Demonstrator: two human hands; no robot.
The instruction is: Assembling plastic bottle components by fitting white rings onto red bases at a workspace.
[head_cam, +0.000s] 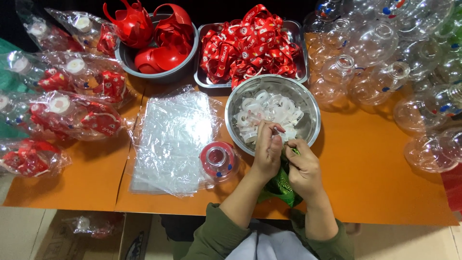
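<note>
The person is sitting at an orange table (375, 159) with both hands close together at the near edge of a shiny metal bowl (308, 103). The bowl is full of clear plastic rings (269, 108), and it is sitting right in front of the person, so the rings are easy to reach.

The left hand (267, 149) is pinching its fingers together on something small and pale. It looks like one of the rings, but it is too small to tell for sure. The right hand (302, 166) is curling shut around a green thing (281, 185) that is hanging down below both hands. The two hands are touching, so they are working on the same small piece together.

Just beside the left hand, a round clear bottle (217, 159) with a red band is standing on the table. It is resting at the edge of a flat pile of clear bags (168, 139).

Along the left side, bottles already wrapped in bags (72, 115) are lying in a row, out of the way. At the back, a grey bowl is holding red plastic handles (154, 38), and a metal tray is holding red ribbons (250, 45). On the right, many empty clear bottles (385, 62) are lying in a heap. Each kind of part is staying in its own place, all around the person.
</note>
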